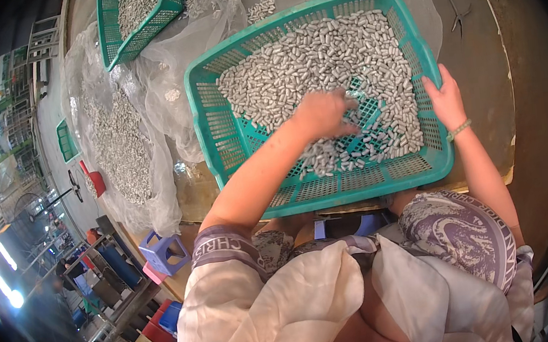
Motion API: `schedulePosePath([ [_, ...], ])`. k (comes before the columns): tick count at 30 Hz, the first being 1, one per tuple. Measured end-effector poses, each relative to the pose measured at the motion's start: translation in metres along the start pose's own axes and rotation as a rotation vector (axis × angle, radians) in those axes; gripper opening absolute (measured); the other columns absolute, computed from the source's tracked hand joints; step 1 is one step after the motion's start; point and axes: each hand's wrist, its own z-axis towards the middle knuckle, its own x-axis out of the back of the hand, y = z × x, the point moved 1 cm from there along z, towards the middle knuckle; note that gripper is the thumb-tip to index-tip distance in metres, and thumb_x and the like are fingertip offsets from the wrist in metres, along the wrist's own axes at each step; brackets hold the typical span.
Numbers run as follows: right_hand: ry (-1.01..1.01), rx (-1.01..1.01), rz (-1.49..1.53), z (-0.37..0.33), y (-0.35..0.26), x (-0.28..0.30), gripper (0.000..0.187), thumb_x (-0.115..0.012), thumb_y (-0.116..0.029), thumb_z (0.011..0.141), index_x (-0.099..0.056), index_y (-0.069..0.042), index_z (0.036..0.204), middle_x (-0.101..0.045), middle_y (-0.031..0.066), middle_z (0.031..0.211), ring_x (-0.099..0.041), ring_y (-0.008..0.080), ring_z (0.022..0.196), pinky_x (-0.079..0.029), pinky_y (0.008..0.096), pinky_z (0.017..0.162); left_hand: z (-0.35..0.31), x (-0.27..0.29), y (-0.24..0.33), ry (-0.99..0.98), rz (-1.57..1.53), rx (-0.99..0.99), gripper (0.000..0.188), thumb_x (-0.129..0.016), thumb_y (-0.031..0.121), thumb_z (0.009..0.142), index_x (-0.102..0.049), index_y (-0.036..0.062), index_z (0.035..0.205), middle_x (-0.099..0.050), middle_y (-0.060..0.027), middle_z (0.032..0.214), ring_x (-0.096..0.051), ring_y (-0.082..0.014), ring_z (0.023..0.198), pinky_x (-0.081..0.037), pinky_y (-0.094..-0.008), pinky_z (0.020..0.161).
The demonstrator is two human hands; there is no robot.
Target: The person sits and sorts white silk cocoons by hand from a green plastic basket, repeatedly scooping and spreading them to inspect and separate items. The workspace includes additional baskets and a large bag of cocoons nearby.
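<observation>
A large green plastic basket (357,197) with slotted walls sits tilted at the table edge before me. Many small silver-grey capsule-shaped pieces (315,50) fill its far and right parts. My left hand (325,113) is inside, over a patch of bare green mesh floor, its fingers blurred but apart. Just below that hand, some loose pieces (321,158) are smeared by motion. My right hand (447,98) grips the basket's right rim, thumb on top; its other fingers are partly hidden.
A smaller green basket (167,12) of similar pieces stands at the far left. Sheer white netting (170,68) and a clear bag of pieces (121,147) lie left. Pliers (458,15) rest at right. Beyond the table's left edge are a red scoop (93,178) and a purple stool (164,252).
</observation>
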Motion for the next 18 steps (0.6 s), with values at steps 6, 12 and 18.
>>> schedulePosePath([
  [6, 0.023, 0.053, -0.054, 0.006, 0.004, -0.011, 0.051, -0.059, -0.024, 0.083, -0.046, 0.009, 0.118, -0.062, 0.0211, 0.083, -0.060, 0.0288, 0.071, -0.046, 0.0360, 0.068, 0.067, -0.016, -0.014, 0.763, 0.107, 0.012, 0.052, -0.067, 0.040, 0.072, -0.055, 0.0178, 0.118, -0.050, -0.0078, 0.123, -0.039, -0.0304, 0.121, -0.033, -0.0441, 0.097],
  [12, -0.055, -0.067, -0.033, 0.004, 0.002, -0.006, 0.054, -0.060, -0.025, 0.083, -0.044, 0.011, 0.120, -0.062, 0.0240, 0.090, -0.062, 0.0310, 0.081, -0.047, 0.0362, 0.074, 0.035, -0.064, 0.031, 0.444, -0.124, -0.335, 0.040, -0.067, 0.035, 0.073, -0.056, 0.0173, 0.107, -0.051, -0.0048, 0.113, -0.042, -0.0285, 0.113, -0.031, -0.0470, 0.096],
  [18, -0.022, -0.012, -0.025, 0.004, 0.005, -0.010, 0.054, -0.059, -0.025, 0.083, -0.044, 0.011, 0.121, -0.062, 0.0256, 0.095, -0.062, 0.0342, 0.087, -0.046, 0.0371, 0.078, -0.042, -0.026, -0.006, -0.166, 0.089, -0.191, 0.021, -0.066, 0.034, 0.074, -0.063, 0.0154, 0.084, -0.057, -0.0043, 0.087, -0.059, -0.0252, 0.082, -0.047, -0.0423, 0.070],
])
